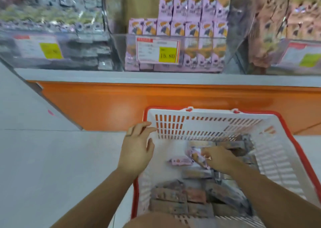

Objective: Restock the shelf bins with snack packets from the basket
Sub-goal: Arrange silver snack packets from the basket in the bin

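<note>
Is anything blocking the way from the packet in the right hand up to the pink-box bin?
The basket wall and the bin's clear front panel, with its price tag, stand between; the packet must go up over both.

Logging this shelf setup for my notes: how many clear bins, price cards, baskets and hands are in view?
Clear bins: 3
Price cards: 3
Basket: 1
Hands: 2, left hand and right hand
Total: 9
Snack packets in the basket are too blurred to count.
</note>
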A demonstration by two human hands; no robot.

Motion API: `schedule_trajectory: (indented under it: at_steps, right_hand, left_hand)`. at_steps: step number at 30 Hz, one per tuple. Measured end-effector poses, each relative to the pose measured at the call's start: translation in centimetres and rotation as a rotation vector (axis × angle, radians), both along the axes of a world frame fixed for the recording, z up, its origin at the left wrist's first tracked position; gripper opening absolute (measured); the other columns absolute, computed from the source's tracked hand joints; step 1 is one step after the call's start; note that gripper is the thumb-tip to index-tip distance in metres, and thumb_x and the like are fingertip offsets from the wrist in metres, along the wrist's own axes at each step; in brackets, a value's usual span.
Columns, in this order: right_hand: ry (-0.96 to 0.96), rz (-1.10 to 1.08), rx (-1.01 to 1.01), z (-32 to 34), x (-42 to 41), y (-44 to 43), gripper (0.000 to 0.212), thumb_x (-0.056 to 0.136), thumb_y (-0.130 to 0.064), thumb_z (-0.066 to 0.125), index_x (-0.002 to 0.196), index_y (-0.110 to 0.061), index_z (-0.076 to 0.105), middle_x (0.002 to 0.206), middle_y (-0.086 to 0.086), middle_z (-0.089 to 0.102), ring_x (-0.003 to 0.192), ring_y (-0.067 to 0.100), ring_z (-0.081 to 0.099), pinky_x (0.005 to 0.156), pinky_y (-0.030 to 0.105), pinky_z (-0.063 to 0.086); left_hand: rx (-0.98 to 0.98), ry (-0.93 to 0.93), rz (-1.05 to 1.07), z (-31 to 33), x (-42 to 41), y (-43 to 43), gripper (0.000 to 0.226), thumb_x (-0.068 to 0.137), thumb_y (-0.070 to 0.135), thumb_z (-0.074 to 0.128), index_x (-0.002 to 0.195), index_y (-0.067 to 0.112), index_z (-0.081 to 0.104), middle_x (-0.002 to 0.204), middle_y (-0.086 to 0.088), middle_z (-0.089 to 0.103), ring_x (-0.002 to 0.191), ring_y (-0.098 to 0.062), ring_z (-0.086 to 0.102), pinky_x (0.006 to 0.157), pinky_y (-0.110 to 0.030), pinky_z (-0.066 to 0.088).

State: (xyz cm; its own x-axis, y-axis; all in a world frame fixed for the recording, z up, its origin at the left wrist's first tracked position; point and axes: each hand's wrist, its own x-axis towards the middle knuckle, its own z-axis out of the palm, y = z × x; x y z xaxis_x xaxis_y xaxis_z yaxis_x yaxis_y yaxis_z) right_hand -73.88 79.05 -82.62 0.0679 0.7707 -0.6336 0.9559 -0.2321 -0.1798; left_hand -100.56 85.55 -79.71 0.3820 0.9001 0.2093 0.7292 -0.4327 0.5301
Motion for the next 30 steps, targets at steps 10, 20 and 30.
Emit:
schedule_trajectory:
  at_steps: [10,20,30]
  right_hand:
    - [-0.128,0.026,-0.170,-7.8,-2.1,0.8,0.056,0.089,-0.014,0.051,0.142,-0.028,0.039,0.144,0.010,0.034,0.130,0.030,0.039,0.105,0.041,0.040]
    - [-0.149,0.115,-0.222,-5.2,-1.0,-0.3,0.066,0.091,0.006,0.039,0.150,-0.021,0.022,0.149,0.021,0.030,0.071,0.017,0.050,0.051,0.020,0.028]
    - [-0.156,0.076,-0.167,-7.4,-1.9,-1.3,0.057,0.093,-0.008,0.043,0.147,-0.017,0.029,0.153,0.010,0.022,0.132,0.029,0.038,0.104,0.041,0.039]
  left_hand:
    - [-0.059,0.012,0.045,-0.2,0.3,-0.2,0.036,0.080,-0.002,0.058,0.107,0.021,0.068,0.128,0.003,0.054,0.116,-0.015,0.037,0.093,-0.028,0.033]
    - [-0.007,0.066,0.021,0.1,0.4,-0.7,0.036,0.075,-0.004,0.064,0.102,0.018,0.070,0.125,-0.001,0.058,0.112,-0.022,0.045,0.087,-0.035,0.045]
    - [0.000,0.082,0.029,0.0,0.3,-0.5,0.036,0.078,-0.004,0.059,0.105,0.018,0.069,0.128,0.000,0.056,0.114,-0.016,0.035,0.088,-0.033,0.042]
